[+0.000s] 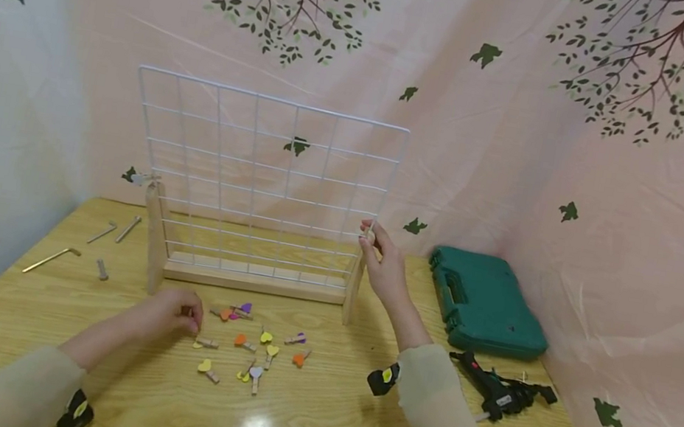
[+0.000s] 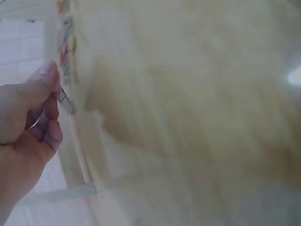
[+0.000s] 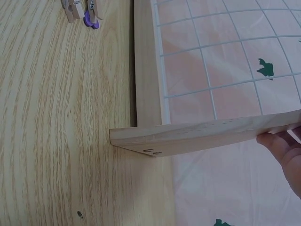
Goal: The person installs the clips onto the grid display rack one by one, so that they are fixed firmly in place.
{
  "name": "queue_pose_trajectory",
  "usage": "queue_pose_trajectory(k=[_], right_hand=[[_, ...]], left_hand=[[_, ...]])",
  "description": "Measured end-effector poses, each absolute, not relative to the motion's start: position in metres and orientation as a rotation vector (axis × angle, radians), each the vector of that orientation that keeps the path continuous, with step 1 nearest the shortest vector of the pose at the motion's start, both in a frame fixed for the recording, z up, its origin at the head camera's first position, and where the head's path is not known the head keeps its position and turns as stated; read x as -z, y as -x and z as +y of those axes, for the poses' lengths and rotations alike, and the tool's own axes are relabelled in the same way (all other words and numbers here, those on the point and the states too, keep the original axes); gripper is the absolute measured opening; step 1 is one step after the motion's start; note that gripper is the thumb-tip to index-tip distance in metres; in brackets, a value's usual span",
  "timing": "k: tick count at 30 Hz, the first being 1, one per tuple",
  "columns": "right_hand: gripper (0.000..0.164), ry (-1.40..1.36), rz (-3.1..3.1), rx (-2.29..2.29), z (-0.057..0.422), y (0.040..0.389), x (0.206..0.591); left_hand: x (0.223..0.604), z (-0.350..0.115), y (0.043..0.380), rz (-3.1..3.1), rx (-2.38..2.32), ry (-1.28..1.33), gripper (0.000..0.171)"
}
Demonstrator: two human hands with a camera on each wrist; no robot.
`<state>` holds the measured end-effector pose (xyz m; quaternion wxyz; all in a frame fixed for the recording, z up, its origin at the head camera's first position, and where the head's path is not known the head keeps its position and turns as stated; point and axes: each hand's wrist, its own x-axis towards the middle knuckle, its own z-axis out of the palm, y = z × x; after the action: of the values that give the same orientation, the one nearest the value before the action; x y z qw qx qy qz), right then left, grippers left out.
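Note:
Near the table's left front, my left hand [image 1: 170, 312] pinches a small clothespin [image 2: 67, 104] between thumb and fingers, its tip poking out in the left wrist view. Beside those fingertips lie several small wooden clothespins with coloured hearts, among them a yellow-heart clothespin [image 1: 209, 372] and an orange-heart clothespin [image 1: 244, 342]. My right hand [image 1: 388, 273] grips the top of the right wooden post [image 3: 197, 136] of a stand, thumb and forefinger around it. Whether a small fastener sits under those fingers is hidden. A white wire grid [image 1: 289, 168] stands upright between the posts.
Metal pieces lie at the left, including a brass-coloured rod [image 1: 49, 260] and a bolt [image 1: 101, 270]. A metal fastener [image 1: 144, 178] sits atop the left post. At the right are a green case [image 1: 489, 304] and a black clamp-like tool [image 1: 498, 391]. A curtain hangs behind.

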<state>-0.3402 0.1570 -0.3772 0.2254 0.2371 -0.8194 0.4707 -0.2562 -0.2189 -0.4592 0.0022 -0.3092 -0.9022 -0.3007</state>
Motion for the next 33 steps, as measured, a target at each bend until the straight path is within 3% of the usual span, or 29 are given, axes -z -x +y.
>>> queue_pose_trajectory(k=[11, 18, 26, 33], right_hand=[[0.031, -0.674, -2.236, -1.295, 0.157, 0.34, 0.377], [0.03, -0.666, -2.241, -1.296, 0.156, 0.34, 0.377], [0.03, -0.667, -2.228, -1.298, 0.157, 0.34, 0.377], [0.03, -0.68, -2.232, -1.295, 0.154, 0.332, 0.369]], left_hand=[[0.407, -0.234, 0.252, -2.671, 1.066, 0.627, 0.01], [0.355, -0.245, 0.248, -2.459, 1.353, 0.261, 0.027], [0.308, -0.256, 0.263, -1.647, 1.857, -0.147, 0.028], [0.296, -0.266, 0.283, -1.296, 1.934, -0.383, 0.037]])
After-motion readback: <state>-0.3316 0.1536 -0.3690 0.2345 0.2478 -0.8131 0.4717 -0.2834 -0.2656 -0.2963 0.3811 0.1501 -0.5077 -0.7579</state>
